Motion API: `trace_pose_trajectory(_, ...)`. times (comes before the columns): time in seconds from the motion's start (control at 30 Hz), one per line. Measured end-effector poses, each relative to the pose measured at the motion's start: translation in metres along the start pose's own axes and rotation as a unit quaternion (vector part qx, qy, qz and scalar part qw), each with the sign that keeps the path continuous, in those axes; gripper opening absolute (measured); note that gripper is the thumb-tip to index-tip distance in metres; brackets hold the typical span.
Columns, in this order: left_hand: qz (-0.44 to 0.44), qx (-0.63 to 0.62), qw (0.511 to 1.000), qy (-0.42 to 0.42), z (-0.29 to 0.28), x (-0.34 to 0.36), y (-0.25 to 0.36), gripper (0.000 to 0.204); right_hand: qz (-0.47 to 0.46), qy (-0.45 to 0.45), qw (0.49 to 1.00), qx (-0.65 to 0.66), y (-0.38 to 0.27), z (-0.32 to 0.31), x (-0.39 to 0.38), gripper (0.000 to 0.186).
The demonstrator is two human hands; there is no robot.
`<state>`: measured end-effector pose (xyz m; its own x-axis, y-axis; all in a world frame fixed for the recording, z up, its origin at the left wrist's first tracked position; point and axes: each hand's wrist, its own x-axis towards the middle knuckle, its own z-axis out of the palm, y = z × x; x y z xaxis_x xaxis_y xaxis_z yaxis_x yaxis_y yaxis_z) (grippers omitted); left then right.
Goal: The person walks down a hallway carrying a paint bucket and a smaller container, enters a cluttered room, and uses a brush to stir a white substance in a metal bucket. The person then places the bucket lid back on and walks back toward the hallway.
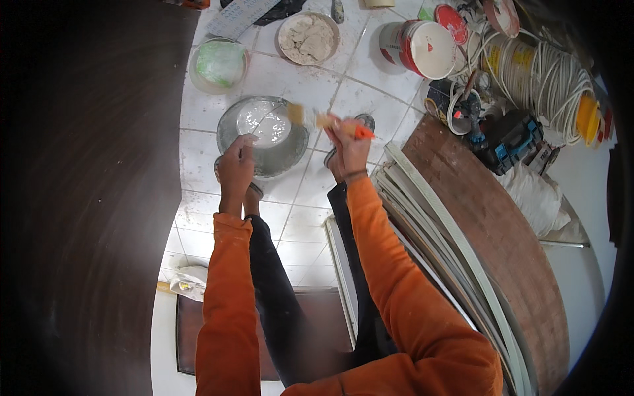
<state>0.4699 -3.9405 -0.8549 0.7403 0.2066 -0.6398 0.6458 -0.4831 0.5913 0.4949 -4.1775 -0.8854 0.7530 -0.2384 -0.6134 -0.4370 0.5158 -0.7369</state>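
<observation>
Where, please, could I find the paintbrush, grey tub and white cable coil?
Paintbrush (pixel 296 114), head view: on its bristles.
Grey tub (pixel 279 160), head view: on its bare wall.
White cable coil (pixel 549 84), head view: on its windings.

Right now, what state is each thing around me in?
Brush: held, bristles leftward
Right hand: closed around the brush
Grey basin: uncovered, white liquid inside
Left hand: at the basin, grip unclear
Bowl: uncovered, pale lumpy material inside
Tub: uncovered, green-and-white packet inside
White cable: coiled
Red-and-white bucket: standing; whether lidded, unclear

Orange-ended brush (pixel 324 121), bristles (pixel 295 113) at grey bucket's (pixel 284 158) edge
</observation>
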Motion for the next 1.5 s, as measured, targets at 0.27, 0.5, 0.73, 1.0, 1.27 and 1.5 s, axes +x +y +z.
trace_pose_trajectory(0.27,-0.03,0.012,0.999,-0.001,0.011,0.0,0.012,0.024,0.052,-0.044,0.98,-0.185,0.041,-0.02,0.0,0.014)
trace_pose_trajectory(0.5,0.015,-0.028,0.999,0.009,0.036,-0.002,-0.01,0.026,0.04,0.062,0.997,-0.003,0.024,-0.055,-0.016,0.011)
trace_pose_trajectory(0.73,0.026,-0.008,0.999,0.027,0.018,0.002,0.018,0.025,0.01,0.012,0.998,-0.067,0.003,0.019,0.04,0.011)
trace_pose_trajectory(1.0,0.021,-0.022,0.999,0.038,0.028,-0.008,0.028,0.024,0.095,-0.061,0.991,-0.067,0.04,-0.078,-0.018,0.019)
trace_pose_trajectory(1.27,0.017,-0.02,0.999,0.024,0.02,0.015,0.031,0.025,0.029,0.034,0.993,0.108,0.01,0.029,0.04,0.008)
trace_pose_trajectory(1.5,0.087,-0.013,0.995,0.042,0.022,0.001,0.017,0.03,0.082,-0.106,0.967,-0.214,0.037,-0.053,-0.021,0.006)
